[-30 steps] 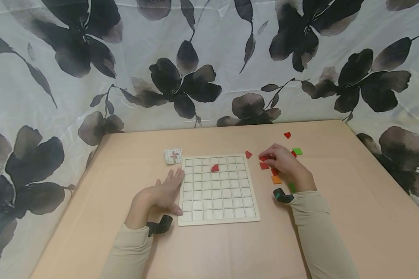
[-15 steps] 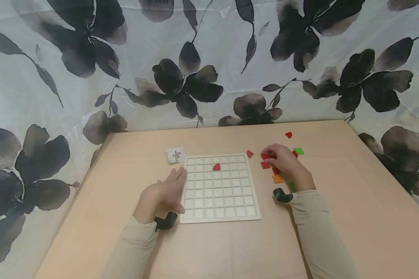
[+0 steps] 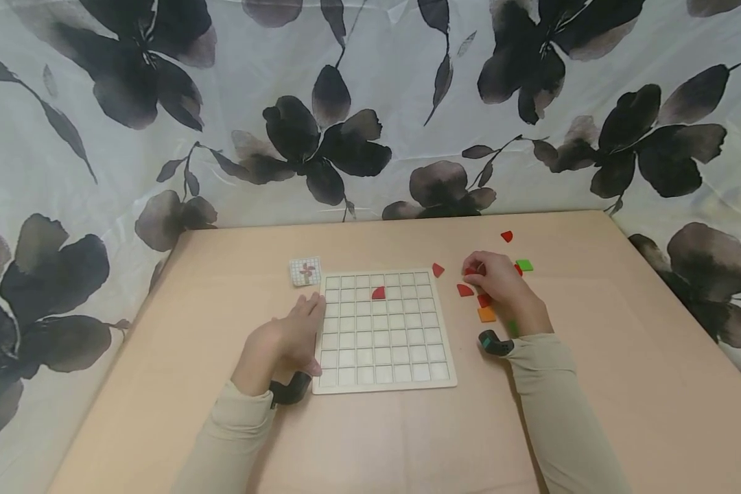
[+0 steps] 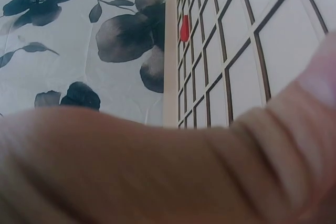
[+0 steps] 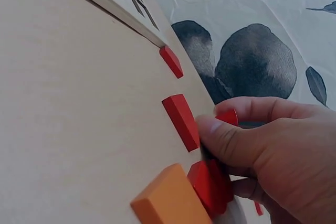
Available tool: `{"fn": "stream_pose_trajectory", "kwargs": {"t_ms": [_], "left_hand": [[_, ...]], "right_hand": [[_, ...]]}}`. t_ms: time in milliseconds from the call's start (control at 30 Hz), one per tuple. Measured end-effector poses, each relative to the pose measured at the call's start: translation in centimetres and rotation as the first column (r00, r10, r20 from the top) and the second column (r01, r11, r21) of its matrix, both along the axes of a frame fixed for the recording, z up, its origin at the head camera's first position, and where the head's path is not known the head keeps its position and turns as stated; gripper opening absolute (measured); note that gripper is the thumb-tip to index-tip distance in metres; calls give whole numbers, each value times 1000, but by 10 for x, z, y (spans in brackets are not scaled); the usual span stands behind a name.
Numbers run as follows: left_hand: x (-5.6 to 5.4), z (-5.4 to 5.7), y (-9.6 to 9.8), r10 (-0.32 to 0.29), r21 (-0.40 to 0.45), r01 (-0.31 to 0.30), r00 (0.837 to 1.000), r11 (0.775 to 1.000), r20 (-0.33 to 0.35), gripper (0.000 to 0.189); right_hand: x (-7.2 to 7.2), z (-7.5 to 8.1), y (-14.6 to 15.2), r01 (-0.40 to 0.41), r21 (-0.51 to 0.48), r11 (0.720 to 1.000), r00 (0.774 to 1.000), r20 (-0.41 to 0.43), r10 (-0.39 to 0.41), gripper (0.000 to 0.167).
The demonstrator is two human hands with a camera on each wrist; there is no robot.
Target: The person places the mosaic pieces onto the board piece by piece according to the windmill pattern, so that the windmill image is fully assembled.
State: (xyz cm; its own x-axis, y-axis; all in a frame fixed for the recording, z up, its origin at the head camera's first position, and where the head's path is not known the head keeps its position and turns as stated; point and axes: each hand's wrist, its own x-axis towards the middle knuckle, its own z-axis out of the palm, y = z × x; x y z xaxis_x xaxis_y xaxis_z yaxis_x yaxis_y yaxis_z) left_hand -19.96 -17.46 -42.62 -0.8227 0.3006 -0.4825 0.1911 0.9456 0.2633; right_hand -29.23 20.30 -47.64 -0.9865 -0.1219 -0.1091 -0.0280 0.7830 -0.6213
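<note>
The head camera looks forward and down from the near side, standing well back, so it takes in the whole gridded board (image 3: 383, 339), both hands and the floral cloth (image 3: 407, 82) behind (even the black wrist cameras (image 3: 496, 342) show). The left one sits right against the left hand (image 3: 287, 343), facing forward along the steeply slanted grid. The right peers close and tilted past the orange block (image 3: 486, 314) towards the right hand (image 3: 500, 281). Head and left share the red piece (image 3: 379, 293) on the board; head and right, the orange block.
</note>
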Motion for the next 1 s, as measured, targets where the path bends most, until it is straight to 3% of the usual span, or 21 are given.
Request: {"fn": "stream_pose_trajectory", "kwargs": {"t_ms": [167, 567, 767, 1000], "left_hand": [[0, 1, 1, 16, -10, -16, 1000, 1000, 7, 132], [3, 0, 1, 12, 12, -12, 1000, 1000, -4, 131], [3, -4, -5, -3, 12, 4, 1000, 1000, -16, 130], [-1, -6, -3, -10, 29, 10, 1000, 1000, -11, 131]], "right_hand": [[-1, 3, 1, -15, 24, 1000, 999, -36, 16, 18], [1, 9, 0, -30, 2, 1000, 999, -12, 30, 26], [0, 11, -8, -8, -35, 999, 997, 82, 11, 27], [-3, 20, -9, -24, -49, 999, 999, 21, 25, 33]]}}
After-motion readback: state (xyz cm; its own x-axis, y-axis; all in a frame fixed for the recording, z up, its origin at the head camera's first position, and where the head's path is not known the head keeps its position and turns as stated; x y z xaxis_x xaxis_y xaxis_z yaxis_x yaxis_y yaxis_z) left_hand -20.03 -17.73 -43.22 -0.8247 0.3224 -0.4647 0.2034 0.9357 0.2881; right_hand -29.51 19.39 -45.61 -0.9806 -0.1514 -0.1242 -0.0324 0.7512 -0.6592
